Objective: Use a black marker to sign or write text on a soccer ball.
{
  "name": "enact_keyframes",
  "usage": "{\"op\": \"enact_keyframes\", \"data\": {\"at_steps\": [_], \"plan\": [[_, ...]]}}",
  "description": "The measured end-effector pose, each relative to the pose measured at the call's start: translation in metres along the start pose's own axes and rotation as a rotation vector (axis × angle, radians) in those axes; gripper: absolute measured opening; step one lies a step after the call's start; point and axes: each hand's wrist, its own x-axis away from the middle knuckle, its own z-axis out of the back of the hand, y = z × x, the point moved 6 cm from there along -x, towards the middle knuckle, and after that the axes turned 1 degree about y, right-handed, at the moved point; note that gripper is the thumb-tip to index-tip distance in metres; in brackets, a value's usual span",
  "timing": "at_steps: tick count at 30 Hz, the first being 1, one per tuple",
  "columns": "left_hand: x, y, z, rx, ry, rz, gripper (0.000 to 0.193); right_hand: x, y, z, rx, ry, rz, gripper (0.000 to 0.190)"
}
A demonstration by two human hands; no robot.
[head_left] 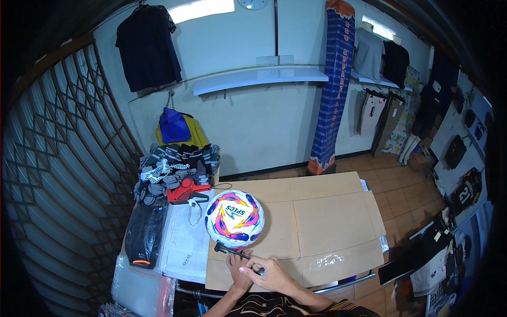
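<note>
A white soccer ball (234, 218) with pink, orange and purple swirls and a brand mark rests on a flattened cardboard sheet (332, 222). Just below it, my left hand (239, 269) reaches up to the near side of the ball; whether it grips anything is hard to tell. My right hand (271, 273) is closed around a thin black rod-like tool (233, 251), possibly a small hand pump, whose wider head points up and left near the ball's lower edge. My right wrist crosses over the cardboard's near edge.
Left of the ball lie a red price-label gun (186, 191), a pile of grey and black socks (168, 170), a white plastic-wrapped package (182, 241) and a dark bagged item (145, 237). A metal rail (344, 282) runs along the near edge. A folding metal gate (75, 150) stands at left.
</note>
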Motion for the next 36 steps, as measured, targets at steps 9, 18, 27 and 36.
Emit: {"op": "enact_keyframes", "data": {"at_steps": [9,18,27,36], "plan": [[0.010,-0.015,-0.014,-0.231,-0.011,-0.050,0.054,0.012,-0.072,0.025,-0.107,-0.035,0.165,0.015],[0.003,-0.010,-0.004,0.167,0.019,0.074,0.047,-0.004,-0.011,0.000,-0.050,0.061,0.080,0.019],[0.001,-0.003,0.001,0.035,0.007,0.035,0.050,-0.002,-0.003,-0.002,0.020,0.026,0.023,0.021],[0.006,-0.014,-0.010,-0.149,0.006,0.000,0.054,0.006,-0.066,0.016,-0.053,-0.024,0.139,0.019]]}}
